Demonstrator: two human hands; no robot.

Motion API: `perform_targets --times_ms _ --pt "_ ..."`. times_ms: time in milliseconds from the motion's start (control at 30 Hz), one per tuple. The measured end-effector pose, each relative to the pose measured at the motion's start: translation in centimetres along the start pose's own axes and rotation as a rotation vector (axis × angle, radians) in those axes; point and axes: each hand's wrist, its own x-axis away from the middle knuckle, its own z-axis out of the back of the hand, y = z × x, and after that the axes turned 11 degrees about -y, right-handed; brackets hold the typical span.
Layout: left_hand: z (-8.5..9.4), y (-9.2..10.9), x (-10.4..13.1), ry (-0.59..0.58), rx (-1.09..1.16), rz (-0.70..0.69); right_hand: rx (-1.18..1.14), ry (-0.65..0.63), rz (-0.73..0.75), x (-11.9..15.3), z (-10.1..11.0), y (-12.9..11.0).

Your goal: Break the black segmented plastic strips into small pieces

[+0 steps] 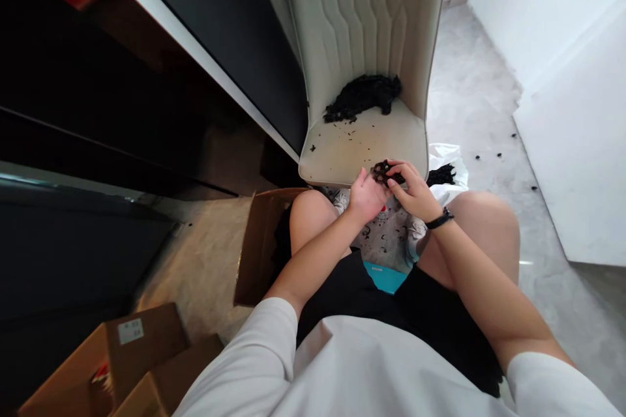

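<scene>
Boxes of plain brown cardboard, two of them, stand well left of the beige, rib-backed padded chair that faces the seated person. Nearer the chair's front left corner is one open brown cardboard carton, perhaps set there to be within reach. On the chair's seat, against its back, lies one crumpled, glossy black heap; the seat seems to serve as a worktop, with crumbs too small to count.

At the chair's front edge, the left hand has its thumb raised; its other fingers are mostly hidden, so whether they grip cannot be told. One small, ragged black piece is between both hands, pinched by the bent fingers of the right hand, probably for finer control. Right of the chair sit one white plastic bag and, farther off, four dark specks on the floor.
</scene>
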Motion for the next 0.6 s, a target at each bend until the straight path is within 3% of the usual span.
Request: perform_targets --times_ms 100,300,467,600 --pt "-0.2 0.2 -0.1 -0.059 0.004 0.014 0.054 0.048 0.004 0.3 -0.4 0.5" --pt "-0.7 -1.4 0.2 -0.174 0.005 0.13 0.035 0.127 -0.143 -0.1 -0.8 1.8" --pt "-1.1 -1.3 0.1 -0.115 0.082 0.106 -0.021 0.247 -0.251 -0.8 -3.8 3.0" --pt "-1.2 -0.9 -0.8 0.032 0.056 0.049 -0.052 0.348 -0.318 -1.6 -6.4 3.2"
